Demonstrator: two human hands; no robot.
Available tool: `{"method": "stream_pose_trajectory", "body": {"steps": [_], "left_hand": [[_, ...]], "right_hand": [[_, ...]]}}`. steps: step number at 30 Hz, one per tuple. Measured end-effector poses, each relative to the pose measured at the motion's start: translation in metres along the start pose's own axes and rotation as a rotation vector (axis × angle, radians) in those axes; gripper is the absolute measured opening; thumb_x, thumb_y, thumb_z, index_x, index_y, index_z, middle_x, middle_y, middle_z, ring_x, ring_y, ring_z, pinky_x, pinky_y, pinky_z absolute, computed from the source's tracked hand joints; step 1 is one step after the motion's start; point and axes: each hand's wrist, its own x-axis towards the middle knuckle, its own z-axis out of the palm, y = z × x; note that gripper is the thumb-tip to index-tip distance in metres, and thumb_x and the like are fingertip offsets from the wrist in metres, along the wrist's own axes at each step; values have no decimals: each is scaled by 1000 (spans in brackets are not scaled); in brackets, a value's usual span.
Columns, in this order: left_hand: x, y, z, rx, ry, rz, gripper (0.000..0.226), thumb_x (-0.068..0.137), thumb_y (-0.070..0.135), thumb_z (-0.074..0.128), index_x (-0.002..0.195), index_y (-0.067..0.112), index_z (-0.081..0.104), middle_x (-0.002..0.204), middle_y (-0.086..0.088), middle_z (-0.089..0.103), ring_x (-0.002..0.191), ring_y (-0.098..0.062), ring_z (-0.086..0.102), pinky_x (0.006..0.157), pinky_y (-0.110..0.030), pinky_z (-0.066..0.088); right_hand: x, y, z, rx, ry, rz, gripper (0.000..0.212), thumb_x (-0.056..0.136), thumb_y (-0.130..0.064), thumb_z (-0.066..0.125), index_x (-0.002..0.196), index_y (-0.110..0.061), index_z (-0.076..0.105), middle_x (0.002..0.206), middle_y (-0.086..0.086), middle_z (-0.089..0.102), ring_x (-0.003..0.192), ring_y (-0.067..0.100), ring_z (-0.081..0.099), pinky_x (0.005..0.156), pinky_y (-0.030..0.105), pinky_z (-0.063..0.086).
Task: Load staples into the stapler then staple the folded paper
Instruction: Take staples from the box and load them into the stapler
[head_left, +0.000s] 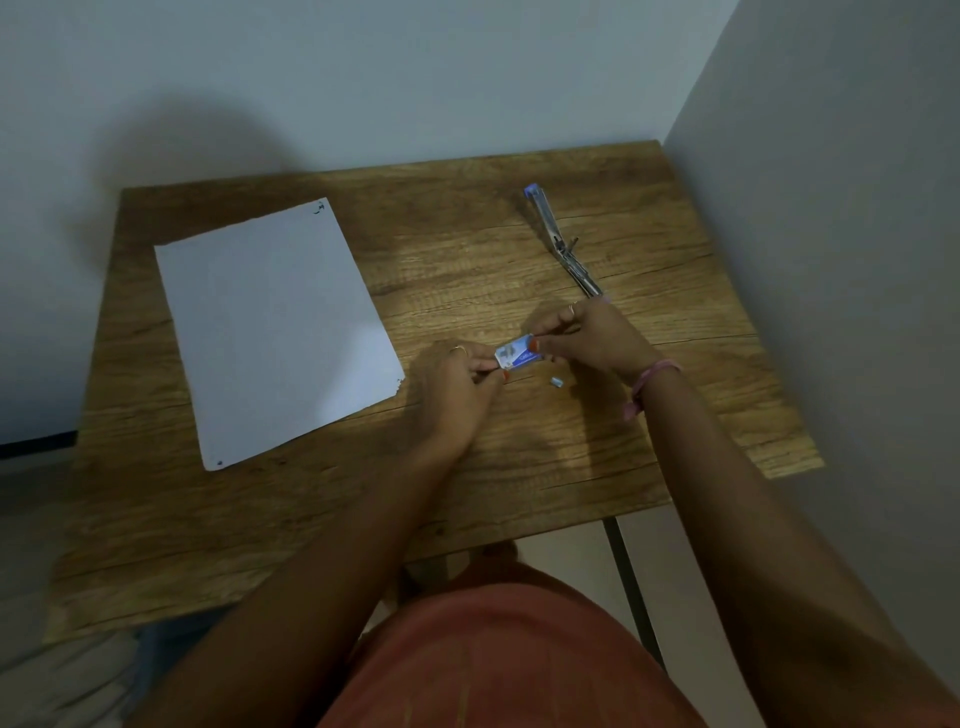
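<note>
A small blue and white staple box (514, 357) is held between both hands just above the wooden table (467, 249). My left hand (460, 387) pinches its left end. My right hand (592, 338) pinches its right end with thumb and fingers. The stapler (558, 241), metal with a blue tip, lies flipped open on the table beyond my right hand. A white sheet of paper (275, 332) lies flat on the left half of the table.
A tiny blue scrap (557, 383) lies on the table just below the box. Walls stand close behind the table and along its right side. The table's near edge ends above my lap.
</note>
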Motion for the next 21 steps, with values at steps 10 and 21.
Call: {"method": "stream_pose_trajectory", "body": {"steps": [10, 21], "left_hand": [[6, -2, -3, 61, -21, 62, 44, 77, 19, 78, 118, 10, 64, 110, 0, 70, 82, -3, 56, 61, 2, 39], [36, -1, -13, 281, 121, 67, 33, 88, 29, 63, 109, 4, 65, 101, -14, 66, 89, -23, 61, 67, -31, 41]], "right_hand": [[2, 5, 8, -83, 16, -103, 17, 74, -4, 78, 89, -6, 70, 79, -9, 65, 65, -12, 59, 63, 0, 41], [-34, 35, -6, 71, 42, -108, 15, 75, -15, 80, 89, -14, 74, 96, -3, 69, 91, 0, 64, 84, 14, 49]]}}
